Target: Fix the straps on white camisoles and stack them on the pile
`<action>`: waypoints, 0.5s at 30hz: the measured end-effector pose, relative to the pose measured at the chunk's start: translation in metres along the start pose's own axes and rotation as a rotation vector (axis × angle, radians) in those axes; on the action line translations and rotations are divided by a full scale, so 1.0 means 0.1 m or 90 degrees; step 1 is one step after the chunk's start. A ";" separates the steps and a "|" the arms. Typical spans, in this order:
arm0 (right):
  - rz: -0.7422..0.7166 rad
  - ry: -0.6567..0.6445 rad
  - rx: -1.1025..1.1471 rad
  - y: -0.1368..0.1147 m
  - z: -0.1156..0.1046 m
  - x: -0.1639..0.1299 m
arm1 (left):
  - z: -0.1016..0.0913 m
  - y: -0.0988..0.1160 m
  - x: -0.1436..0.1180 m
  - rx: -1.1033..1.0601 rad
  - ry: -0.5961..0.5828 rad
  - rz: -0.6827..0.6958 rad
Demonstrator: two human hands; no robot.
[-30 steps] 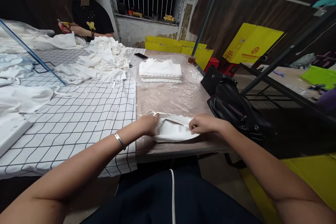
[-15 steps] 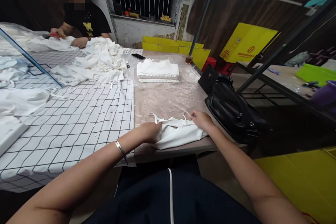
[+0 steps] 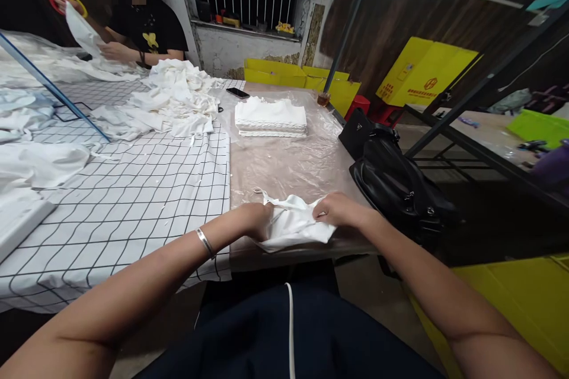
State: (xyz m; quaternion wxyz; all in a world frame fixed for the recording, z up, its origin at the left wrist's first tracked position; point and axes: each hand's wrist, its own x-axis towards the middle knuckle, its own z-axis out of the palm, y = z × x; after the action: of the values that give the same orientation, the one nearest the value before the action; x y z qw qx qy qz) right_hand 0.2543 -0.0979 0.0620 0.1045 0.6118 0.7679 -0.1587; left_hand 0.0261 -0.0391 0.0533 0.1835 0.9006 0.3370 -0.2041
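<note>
A white garment with thin straps lies partly bunched at the table's front edge. My left hand is closed on its left side, just below a loose strap loop. On the other side, my right hand pinches the cloth with thumb and fingers and folds it inward. The right-hand strap is hidden. Beyond my hands, a neat stack of folded white garments rests on the plastic-covered part of the table.
Loose white garments heap on the checked tablecloth. A black phone lies behind the stack. Black handbags stand at the right edge. At the far left a co-worker holds scissors and white cloth.
My right hand has moved left and let go of the strap, drawing the garment's right side inward. My left hand stays at its place. The co-worker has raised the scissors and cloth.
</note>
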 end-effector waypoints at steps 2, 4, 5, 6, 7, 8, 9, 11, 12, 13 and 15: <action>0.053 -0.005 -0.080 0.05 -0.08 -0.05 | -0.03 -0.04 -0.04 0.001 0.001 -0.003; 0.097 0.047 -0.097 0.13 -0.21 -0.13 | -0.11 -0.07 -0.10 0.000 0.017 0.008; 0.117 0.084 -0.077 0.17 -0.28 -0.18 | -0.17 -0.10 -0.13 0.004 0.031 0.010; 0.134 0.120 -0.040 0.21 -0.36 -0.23 | -0.25 -0.12 -0.16 0.013 0.048 0.006; 0.145 0.150 0.008 0.24 -0.44 -0.27 | -0.35 -0.15 -0.19 0.026 0.071 -0.002; 0.150 0.172 0.058 0.28 -0.52 -0.32 | -0.46 -0.19 -0.23 0.037 0.098 -0.012; 0.152 0.185 0.100 0.32 -0.60 -0.36 | -0.58 -0.24 -0.27 0.043 0.129 -0.018; 0.177 0.203 0.129 0.39 -0.78 -0.40 | -0.84 -0.36 -0.36 0.031 0.202 -0.012; 0.199 0.215 0.121 0.42 -0.86 -0.40 | -0.98 -0.42 -0.41 0.010 0.238 -0.003; 0.228 0.232 0.106 0.46 -0.95 -0.39 | -1.10 -0.48 -0.47 -0.015 0.268 0.010; 0.288 0.279 0.073 0.53 -1.12 -0.34 | -1.32 -0.57 -0.57 -0.054 0.319 0.035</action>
State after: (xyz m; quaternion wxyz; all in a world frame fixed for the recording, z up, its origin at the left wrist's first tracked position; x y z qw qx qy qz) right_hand 0.3177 -0.0766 0.1721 -0.0653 0.7916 0.6063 -0.0387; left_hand -0.0197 0.0329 0.1825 0.1376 0.9235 0.3553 0.0449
